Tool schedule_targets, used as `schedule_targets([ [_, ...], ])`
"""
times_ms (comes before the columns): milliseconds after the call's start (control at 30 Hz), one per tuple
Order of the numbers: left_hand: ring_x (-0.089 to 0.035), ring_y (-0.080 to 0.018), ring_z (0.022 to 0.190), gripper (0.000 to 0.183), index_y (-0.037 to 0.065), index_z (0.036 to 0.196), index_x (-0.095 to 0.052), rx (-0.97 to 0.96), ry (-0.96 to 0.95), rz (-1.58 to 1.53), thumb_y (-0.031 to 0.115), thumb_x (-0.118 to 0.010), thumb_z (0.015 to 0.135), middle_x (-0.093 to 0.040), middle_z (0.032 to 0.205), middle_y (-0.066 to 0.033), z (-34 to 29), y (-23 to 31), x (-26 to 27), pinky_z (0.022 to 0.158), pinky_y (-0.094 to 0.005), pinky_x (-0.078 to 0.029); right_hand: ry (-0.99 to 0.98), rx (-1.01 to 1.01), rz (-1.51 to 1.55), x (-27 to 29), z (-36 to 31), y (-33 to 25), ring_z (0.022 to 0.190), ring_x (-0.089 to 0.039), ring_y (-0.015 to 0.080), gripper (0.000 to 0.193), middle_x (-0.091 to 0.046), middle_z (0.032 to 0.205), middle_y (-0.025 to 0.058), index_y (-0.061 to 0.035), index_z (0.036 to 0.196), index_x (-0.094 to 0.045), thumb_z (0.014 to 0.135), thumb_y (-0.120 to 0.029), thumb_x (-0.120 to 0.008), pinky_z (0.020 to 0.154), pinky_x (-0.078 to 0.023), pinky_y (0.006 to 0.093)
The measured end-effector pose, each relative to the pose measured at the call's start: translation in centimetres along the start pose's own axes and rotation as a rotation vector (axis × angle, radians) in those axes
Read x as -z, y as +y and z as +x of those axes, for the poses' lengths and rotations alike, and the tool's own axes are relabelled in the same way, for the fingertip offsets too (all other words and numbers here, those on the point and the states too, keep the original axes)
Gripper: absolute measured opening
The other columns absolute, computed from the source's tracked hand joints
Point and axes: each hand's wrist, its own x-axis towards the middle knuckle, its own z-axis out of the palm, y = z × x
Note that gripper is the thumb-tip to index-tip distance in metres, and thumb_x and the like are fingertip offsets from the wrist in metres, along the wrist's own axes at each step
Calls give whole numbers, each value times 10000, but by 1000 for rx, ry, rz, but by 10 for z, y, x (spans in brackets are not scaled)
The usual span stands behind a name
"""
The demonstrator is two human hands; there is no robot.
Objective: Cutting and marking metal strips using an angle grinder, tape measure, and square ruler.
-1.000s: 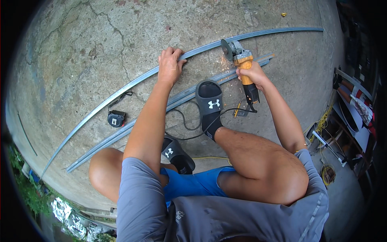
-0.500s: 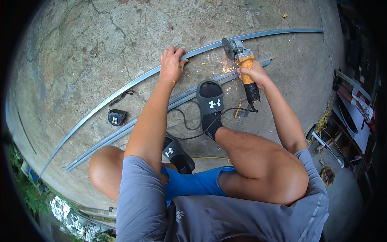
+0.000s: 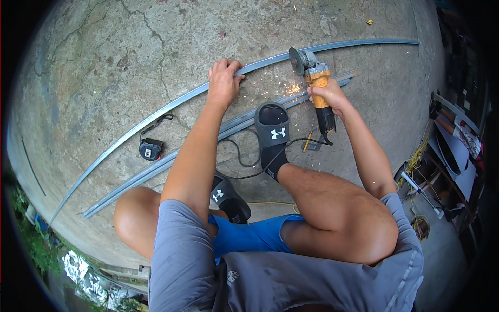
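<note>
Your right hand (image 3: pixel 328 96) grips the yellow-and-black angle grinder (image 3: pixel 318 79), upper right; your left hand (image 3: pixel 223 83) steadies the long silvery metal channel (image 3: pixel 265 63), upper centre. Keep the round grey disc (image 3: pixel 297 62) square, pressure light.

Metal strip (image 3: pixel 265 62) – smooth, glossy; concrete floor (image 3: pixel 99 99) – rough, matt.

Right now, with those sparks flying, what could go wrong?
Sparks are spraying near the sandaled foot and bare leg, so one might burn skin. The bare left hand holds the same long metal strip that the disc is on; if the disc caught, the strip might jerk. The cord crosses the ankle, so moving that foot could tug the grinder in the right hand.
</note>
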Motion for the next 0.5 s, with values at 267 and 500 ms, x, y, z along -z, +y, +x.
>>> schedule_targets([
  [267, -535, -302, 1041, 278, 127, 1058, -676, -16, 21, 1, 175, -754, 796, -597, 1041, -78, 0, -2, -3, 918, -429, -401, -1, -1, 21, 1, 2, 0, 697, -675, 143, 256, -708, 855, 74, 20, 998, -670, 784, -101, -745, 619, -545, 283],
  [500, -534, -301, 1031, 276, 133, 1055, -678, -14, 17, -9, 161, -752, 791, -593, 1025, -80, -1, 1, 0, 908, -428, -402, -6, 15, 33, -1, 2, -3, 680, -670, 141, 263, -696, 825, 65, 18, 1001, -670, 788, -109, -757, 608, -534, 285],
])
